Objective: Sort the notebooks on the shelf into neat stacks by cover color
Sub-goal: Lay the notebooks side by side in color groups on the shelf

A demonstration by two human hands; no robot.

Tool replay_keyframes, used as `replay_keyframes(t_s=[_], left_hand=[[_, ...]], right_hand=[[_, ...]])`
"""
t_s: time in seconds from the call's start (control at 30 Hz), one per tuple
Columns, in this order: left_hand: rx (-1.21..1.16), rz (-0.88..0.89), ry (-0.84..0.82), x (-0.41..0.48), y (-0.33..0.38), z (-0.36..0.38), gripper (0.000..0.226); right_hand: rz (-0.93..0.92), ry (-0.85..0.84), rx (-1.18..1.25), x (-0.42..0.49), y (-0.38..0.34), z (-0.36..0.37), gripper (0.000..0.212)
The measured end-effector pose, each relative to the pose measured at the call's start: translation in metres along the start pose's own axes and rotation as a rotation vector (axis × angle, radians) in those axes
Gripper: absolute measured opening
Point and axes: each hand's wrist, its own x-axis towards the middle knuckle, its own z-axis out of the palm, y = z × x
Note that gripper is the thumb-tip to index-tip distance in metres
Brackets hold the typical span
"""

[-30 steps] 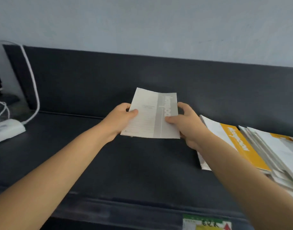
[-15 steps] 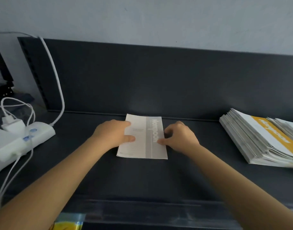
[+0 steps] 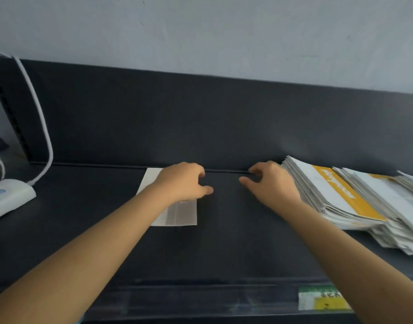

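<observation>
Notebook (image 3: 177,213) with a grey band lies flat on the dark shelf (image 3: 224,249), left of centre, its far short edge close to the back wall and its near part showing below the left forearm. Left hand (image 3: 182,183) is over the notebook's far right corner, fingers loosely curled and gripping nothing; whether it touches the cover cannot be told. Right hand (image 3: 271,185) is just beside the left edge of the pile of notebooks (image 3: 341,199) at the right, fingers also loosely curled, thumb out, nothing held. Judged stage: one grey notebook placed, the pile not yet sorted. Risks noted: the pile is fanned, its lower copies splayed toward the front and right, so a pull on one cover could drag its neighbours and slide them toward the shelf's front edge. The left forearm crosses the grey notebook, and a careless withdrawal could skew it. Most covers are largely white with only a coloured band, so a copy with its band hidden could be sorted wrongly. Orientation: the grey notebook's long axis runs front to back, roughly square with the shelf, the band running along that axis near the right side. The pile's top cover is skewed, its yellow band slanting from far left to near right.
</observation>
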Motion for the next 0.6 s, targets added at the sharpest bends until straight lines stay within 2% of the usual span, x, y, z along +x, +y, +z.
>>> replay_keyframes(t_s=[0.1, 0.2, 0.3, 0.37, 0.47, 0.5, 0.53, 0.6], left_hand=[[-0.129, 0.054, 0.02, 0.016, 0.046, 0.012, 0.051], [-0.27, 0.127, 0.11, 0.027, 0.096, 0.023, 0.04], [-0.455, 0.131, 0.116, 0.041, 0.145, 0.033, 0.041], [-0.644, 0.09, 0.024, 0.05, 0.171, 0.04, 0.045], [-0.904, 0.003, -0.037, 0.059, 0.192, 0.047, 0.041], [-0.961, -0.021, -0.027, 0.06, 0.193, 0.047, 0.035], [-0.998, -0.041, -0.017, 0.061, 0.191, 0.048, 0.028], [-0.939, -0.073, 0.037, 0.062, 0.181, 0.048, 0.024]], right_hand=[[0.088, 0.109, -0.201, 0.008, 0.034, -0.039, 0.042], [0.29, 0.009, -0.474, 0.008, 0.073, -0.07, 0.049], [0.407, -0.276, -0.324, 0.006, 0.098, -0.077, 0.056], [0.354, -0.398, -0.166, 0.006, 0.104, -0.078, 0.046], [0.347, -0.393, 0.027, 0.009, 0.103, -0.077, 0.023], [0.346, -0.362, 0.092, 0.01, 0.1, -0.078, 0.02], [0.287, -0.353, 0.053, 0.012, 0.102, -0.077, 0.023], [0.208, -0.375, 0.103, 0.014, 0.104, -0.075, 0.025]])
